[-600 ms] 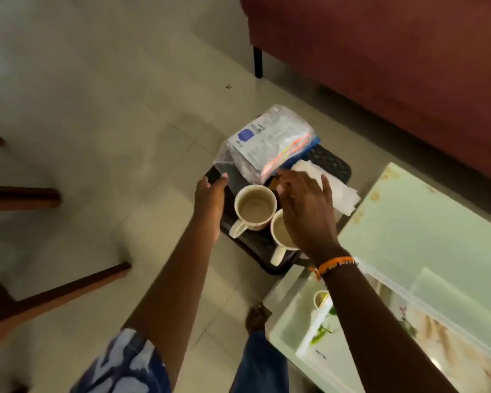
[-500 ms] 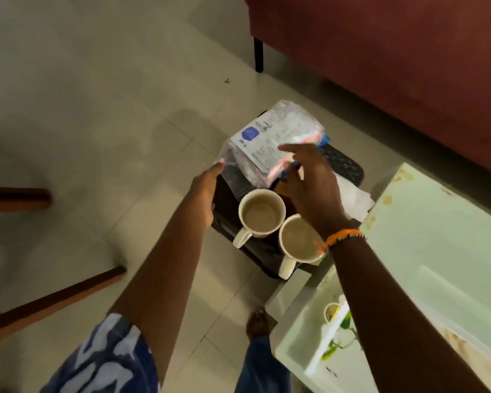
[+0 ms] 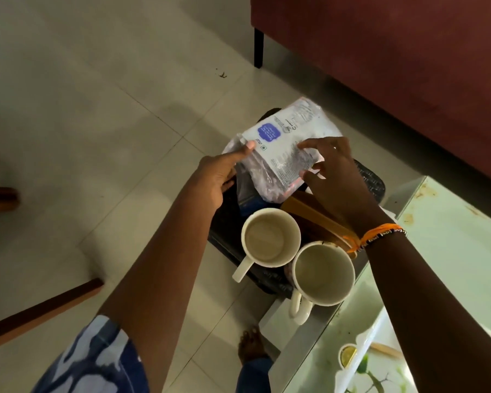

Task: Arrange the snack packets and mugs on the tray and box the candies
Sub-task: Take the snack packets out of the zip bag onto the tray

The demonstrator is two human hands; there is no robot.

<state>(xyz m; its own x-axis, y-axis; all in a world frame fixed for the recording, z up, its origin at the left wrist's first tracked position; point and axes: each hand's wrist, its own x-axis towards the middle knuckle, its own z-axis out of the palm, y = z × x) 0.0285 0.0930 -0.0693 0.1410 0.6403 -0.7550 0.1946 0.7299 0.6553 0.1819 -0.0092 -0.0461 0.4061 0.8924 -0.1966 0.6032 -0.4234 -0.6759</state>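
- Snack packet [image 3: 284,146]: a clear-and-white pouch with a blue label, lying tilted on top of other packets at the far end of the black tray [image 3: 224,236], which seems to sit on a low stand over the tiled floor beside the glass desk [image 3: 448,251].
- Left hand [image 3: 219,177]: its fingers lie against the packet's left edge, thumb on top; the grip looks like a light pinch, though whether it is truly clamped on the packet cannot be told.
- Mugs: the first mug [image 3: 270,236] stands upright on the tray's near half, its handle poking over the edge; the second mug [image 3: 323,273] touches it and overhangs the tray's near corner.
- Right hand [image 3: 335,177]: fingers spread apart, tips resting on the packet's right side, not closed around it.
- Risks, as a judgement: the slick pouch could slide off the heap if pressed unevenly; a forearm brushing the overhanging second mug could tip it to the floor.
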